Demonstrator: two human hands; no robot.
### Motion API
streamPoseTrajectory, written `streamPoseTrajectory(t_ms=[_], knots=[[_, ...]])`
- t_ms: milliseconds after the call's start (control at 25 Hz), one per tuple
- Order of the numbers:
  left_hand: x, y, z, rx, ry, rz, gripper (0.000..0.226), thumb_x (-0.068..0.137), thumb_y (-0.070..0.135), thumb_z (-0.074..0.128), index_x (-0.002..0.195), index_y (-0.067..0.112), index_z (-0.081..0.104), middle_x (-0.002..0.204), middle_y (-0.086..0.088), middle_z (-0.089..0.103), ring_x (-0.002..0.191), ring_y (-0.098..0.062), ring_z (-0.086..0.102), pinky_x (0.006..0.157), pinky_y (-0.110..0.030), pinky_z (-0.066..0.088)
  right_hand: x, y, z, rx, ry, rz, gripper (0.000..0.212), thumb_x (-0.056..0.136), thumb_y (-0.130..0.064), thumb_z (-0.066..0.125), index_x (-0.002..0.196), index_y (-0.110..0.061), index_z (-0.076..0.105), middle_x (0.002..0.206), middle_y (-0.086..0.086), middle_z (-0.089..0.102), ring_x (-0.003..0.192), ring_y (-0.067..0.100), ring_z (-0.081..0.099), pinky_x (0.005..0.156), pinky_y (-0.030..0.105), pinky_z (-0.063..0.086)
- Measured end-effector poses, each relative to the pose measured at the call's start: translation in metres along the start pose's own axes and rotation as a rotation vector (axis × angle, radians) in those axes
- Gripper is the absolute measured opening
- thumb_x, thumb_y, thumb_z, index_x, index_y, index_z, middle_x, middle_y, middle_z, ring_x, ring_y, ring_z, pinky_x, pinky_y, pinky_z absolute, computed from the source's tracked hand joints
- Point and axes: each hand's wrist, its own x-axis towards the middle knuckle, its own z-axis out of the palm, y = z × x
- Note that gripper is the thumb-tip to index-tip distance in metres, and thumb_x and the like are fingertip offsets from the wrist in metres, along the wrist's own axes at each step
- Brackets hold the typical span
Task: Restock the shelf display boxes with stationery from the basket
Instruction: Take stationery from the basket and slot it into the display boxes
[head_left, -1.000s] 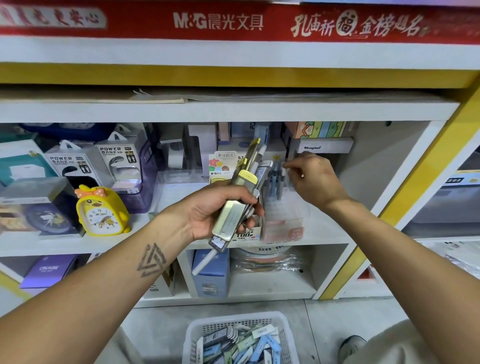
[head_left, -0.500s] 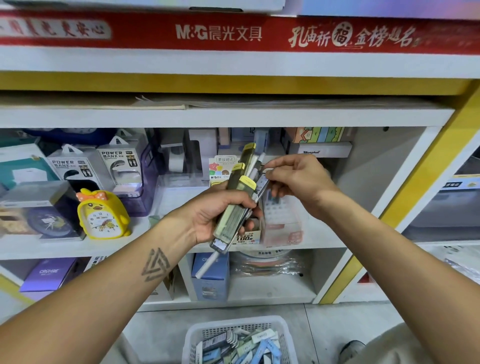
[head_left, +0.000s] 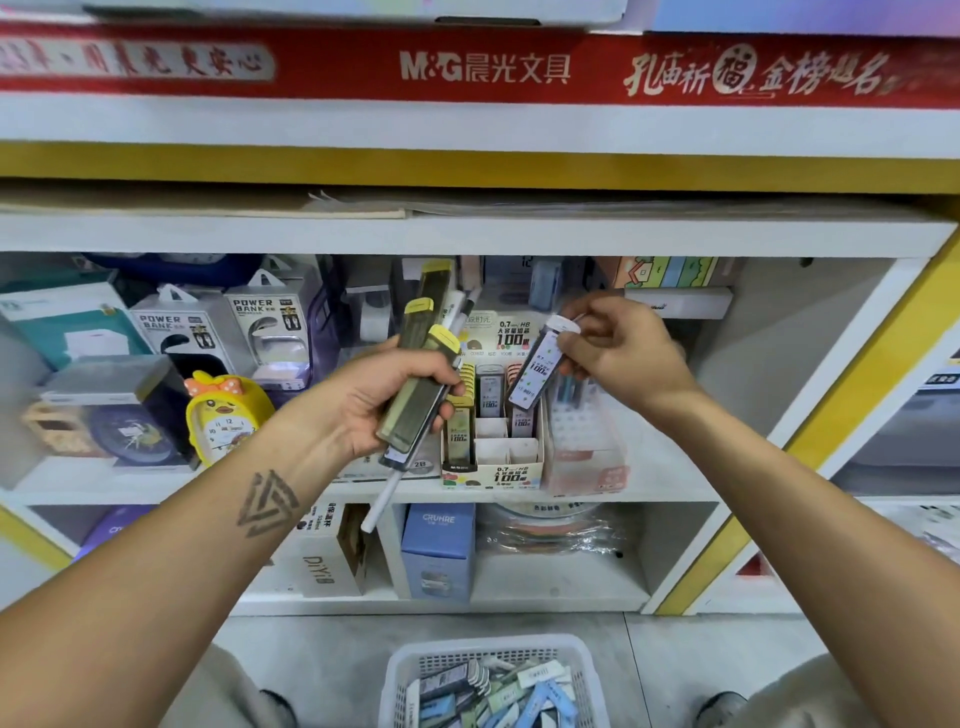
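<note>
A lead case is being pinched by the right hand above the half-filled display box; a bundle is being gripped by the left hand. More stock is waiting in the basket.

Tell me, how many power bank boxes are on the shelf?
2. One power bank box stands behind the yellow duck clock; the other is right beside it, toward the middle. More may hide behind.

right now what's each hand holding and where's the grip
Left hand grips a bundle of lead cases around its lower middle. Right hand pinches one lead case near its white-capped top.
</note>
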Motion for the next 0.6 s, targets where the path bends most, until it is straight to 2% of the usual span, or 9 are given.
streamPoseTrajectory(t_ms=[120,200,320,400,480,600], knots=[[-0.004,0.0,-0.009,0.032,0.028,-0.009,0.022,0.07,-0.005,0.07,0.086,0.006,0.059,0.076,-0.02,0.065,0.054,-0.026,0.058,0.045,-0.028,0.05,-0.001,0.001,0.009,0.015,-0.049,-0.045,0.018,0.095,-0.003,0.065,0.093,-0.021,0.063,0.082,0.004,0.073,0.068,0.021,0.074,0.065,0.037,0.061],[-0.005,-0.001,-0.01,0.043,0.033,-0.022,0.014,0.076,-0.007,0.065,0.082,0.005,0.059,0.074,-0.019,0.065,0.052,-0.024,0.057,0.044,-0.027,0.05,-0.001,0.005,0.019,-0.133,-0.057,-0.102,0.014,0.095,-0.009,0.065,0.094,-0.023,0.062,0.085,0.004,0.073,0.071,0.02,0.075,0.07,0.044,0.062],[-0.007,-0.003,-0.011,0.052,0.026,-0.021,0.013,0.079,-0.007,0.064,0.081,0.005,0.06,0.073,-0.018,0.064,0.051,-0.024,0.057,0.043,-0.026,0.049,-0.001,0.009,0.034,-0.447,-0.044,-0.261,0.009,0.095,-0.016,0.064,0.1,-0.024,0.064,0.085,-0.004,0.07,0.075,0.014,0.069,0.072,0.04,0.058],[-0.007,-0.005,-0.012,0.056,0.012,-0.017,0.015,0.078,-0.008,0.065,0.083,0.006,0.06,0.075,-0.019,0.064,0.051,-0.025,0.057,0.043,-0.026,0.049,0.0,0.011,0.041,-0.567,-0.047,-0.307,0.012,0.095,-0.019,0.065,0.107,-0.021,0.066,0.09,-0.004,0.07,0.079,0.016,0.066,0.073,0.038,0.055],[-0.006,-0.006,-0.012,0.061,-0.024,-0.027,0.016,0.077,-0.007,0.065,0.085,0.005,0.06,0.075,-0.019,0.064,0.051,-0.025,0.058,0.042,-0.026,0.049,0.0,0.011,0.047,-0.608,-0.051,-0.298,0.015,0.095,-0.022,0.067,0.109,-0.021,0.063,0.091,-0.003,0.071,0.08,0.02,0.066,0.073,0.039,0.055],[-0.004,-0.008,-0.014,0.07,-0.058,-0.028,0.019,0.075,-0.007,0.067,0.087,0.006,0.06,0.077,-0.02,0.065,0.051,-0.025,0.059,0.043,-0.027,0.05,0.001,0.006,0.051,-0.577,0.008,-0.338,0.012,0.093,-0.022,0.07,0.103,-0.021,0.061,0.08,-0.009,0.066,0.074,0.019,0.066,0.069,0.039,0.056]])
